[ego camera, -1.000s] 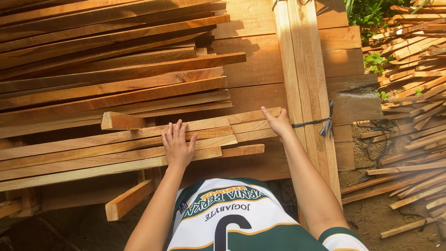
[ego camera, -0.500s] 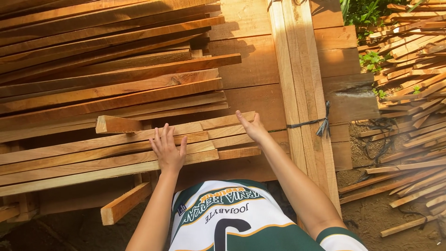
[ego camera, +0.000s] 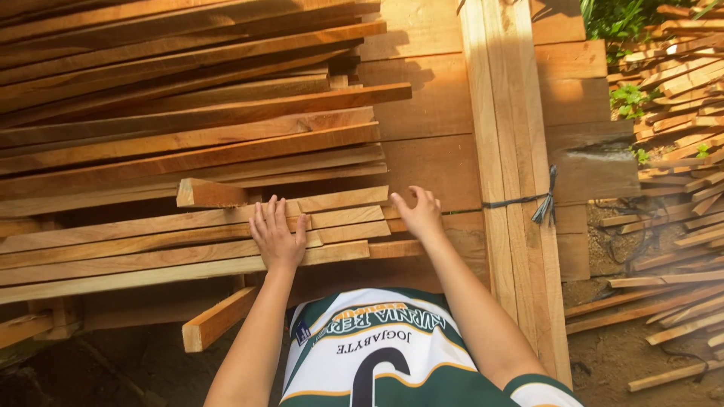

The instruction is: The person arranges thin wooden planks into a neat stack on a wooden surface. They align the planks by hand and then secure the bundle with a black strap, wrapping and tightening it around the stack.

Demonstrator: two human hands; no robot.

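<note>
Fingers of the left hand (ego camera: 277, 235) lie spread flat on the stacked wooden slats (ego camera: 188, 241), gripping nothing, while the right hand (ego camera: 419, 212) rests loosely open at the slats' right ends, beside the tied bundle of planks (ego camera: 509, 151), with more boards (ego camera: 188, 98) piled beyond

We see the planks (ego camera: 188, 241) under our hands: long, thin strips of reddish-tan wood, lying flat and stacked in a few layers, running nearly level from the left edge to their squared ends near the middle. The ends are uneven, some reaching further right. A short block (ego camera: 211, 194) rests across the top layer.
</note>
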